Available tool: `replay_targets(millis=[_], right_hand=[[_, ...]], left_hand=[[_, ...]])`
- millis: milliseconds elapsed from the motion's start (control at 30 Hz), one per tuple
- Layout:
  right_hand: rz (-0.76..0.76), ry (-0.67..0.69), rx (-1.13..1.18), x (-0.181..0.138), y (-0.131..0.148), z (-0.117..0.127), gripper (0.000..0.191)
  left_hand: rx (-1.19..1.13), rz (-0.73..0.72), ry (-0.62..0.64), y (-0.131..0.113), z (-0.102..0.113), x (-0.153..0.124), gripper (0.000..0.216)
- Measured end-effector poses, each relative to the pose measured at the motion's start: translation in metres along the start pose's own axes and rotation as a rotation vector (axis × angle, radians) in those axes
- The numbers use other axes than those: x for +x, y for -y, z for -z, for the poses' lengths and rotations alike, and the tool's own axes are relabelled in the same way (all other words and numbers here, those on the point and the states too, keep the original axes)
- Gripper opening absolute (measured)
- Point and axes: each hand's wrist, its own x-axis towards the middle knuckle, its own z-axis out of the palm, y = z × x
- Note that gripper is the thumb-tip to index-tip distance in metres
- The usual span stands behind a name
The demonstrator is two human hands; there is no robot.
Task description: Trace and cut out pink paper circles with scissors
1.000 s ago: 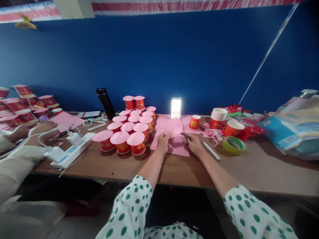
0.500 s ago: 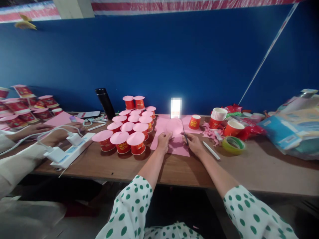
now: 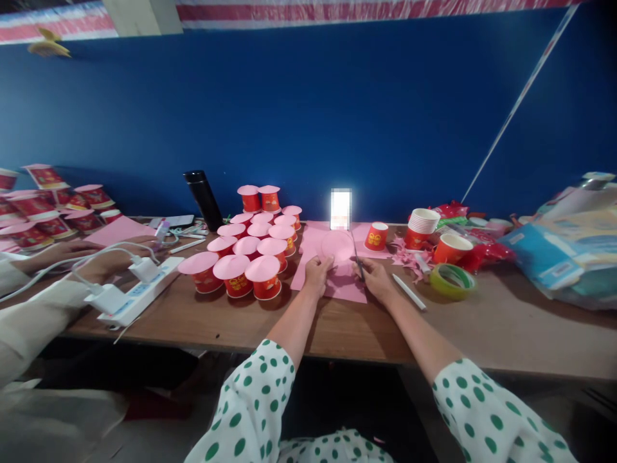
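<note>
My left hand pinches the lower left edge of a round pink paper disc. Dark scissors are gripped in my right hand, their blades pointing away from me along the disc's right side. Whether the blades touch the paper I cannot tell. Beneath both hands lie pink paper sheets on the table. Just beyond the disc stands a bright phone, upright against the blue wall. A red paper cup is on the pink paper to the right.
Several red cups topped with pink discs stand to the left, near a black bottle. A white power strip lies by a co-worker's hands. At right are stacked cups, a tape roll, a white pen and plastic packages.
My hands, the disc and the scissors look almost unmoved. At left, the co-worker's hand and the small pen-like item in it have shifted slightly up and right.
</note>
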Motion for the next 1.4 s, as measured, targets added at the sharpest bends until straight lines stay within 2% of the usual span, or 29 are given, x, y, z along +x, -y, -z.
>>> replay_targets(millis=[1400], right_hand=[[0.018,-0.037,-0.063,0.0006,0.0011,0.0001,0.053]], left_hand=[[-0.04,0.031,-0.007,-0.0054,-0.0013,-0.0024,0.034]])
